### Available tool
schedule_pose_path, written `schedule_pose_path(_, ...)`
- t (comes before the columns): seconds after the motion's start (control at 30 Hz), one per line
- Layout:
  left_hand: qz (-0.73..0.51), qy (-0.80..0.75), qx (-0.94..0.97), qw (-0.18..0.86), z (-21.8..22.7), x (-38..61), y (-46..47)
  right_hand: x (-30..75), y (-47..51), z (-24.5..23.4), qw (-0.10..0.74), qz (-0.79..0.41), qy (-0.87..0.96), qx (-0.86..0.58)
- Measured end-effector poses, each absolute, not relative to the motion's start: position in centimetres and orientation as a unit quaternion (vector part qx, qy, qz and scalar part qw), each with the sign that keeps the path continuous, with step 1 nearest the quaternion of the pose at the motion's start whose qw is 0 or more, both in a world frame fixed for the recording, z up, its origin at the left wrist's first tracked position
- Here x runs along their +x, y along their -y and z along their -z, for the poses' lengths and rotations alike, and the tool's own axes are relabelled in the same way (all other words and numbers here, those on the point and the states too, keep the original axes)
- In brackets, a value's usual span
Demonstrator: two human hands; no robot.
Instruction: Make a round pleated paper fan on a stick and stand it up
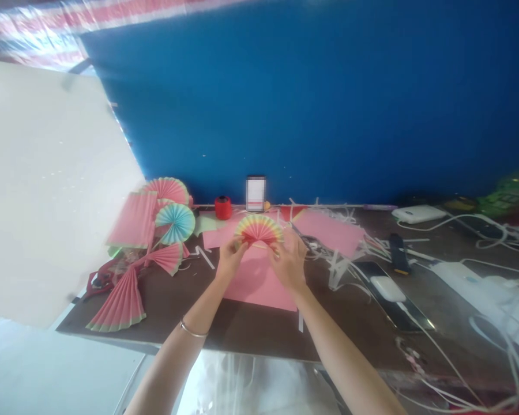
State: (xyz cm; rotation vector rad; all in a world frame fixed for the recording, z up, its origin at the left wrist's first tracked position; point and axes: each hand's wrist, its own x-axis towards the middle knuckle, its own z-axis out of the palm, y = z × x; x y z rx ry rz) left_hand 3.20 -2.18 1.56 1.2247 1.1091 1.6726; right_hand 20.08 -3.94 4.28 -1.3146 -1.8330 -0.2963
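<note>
A small pleated paper fan (259, 229), rainbow-edged with a red centre, is spread into a half circle above a pink paper sheet (259, 285). My left hand (230, 257) pinches its lower left end. My right hand (289, 262) grips its lower right end, fingers closed. Both hands hover over the dark table (185, 305), near the middle. A thin bracelet sits on my left wrist.
Several finished pleated fans (155, 230), pink and teal, lie piled at the left. A red thread spool (223, 207) and a phone (255, 193) stand against the blue wall. Paper strips, more pink sheets (328, 230), phones, power banks (417, 214) and white cables (493, 288) crowd the right.
</note>
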Motion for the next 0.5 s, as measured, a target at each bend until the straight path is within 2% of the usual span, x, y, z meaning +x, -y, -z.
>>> schedule_pose_path(0.3,-0.664,-0.453,0.455,0.384,-1.86,3.26,2.44,20.19,3.66,-3.54,0.425,0.179,0.714,-0.527)
schedule_pose_path(0.5,-0.67,-0.461,0.45,0.369,-1.79,3.19,2.35,20.12,3.95,-3.84,0.42,0.166,0.718,-0.529)
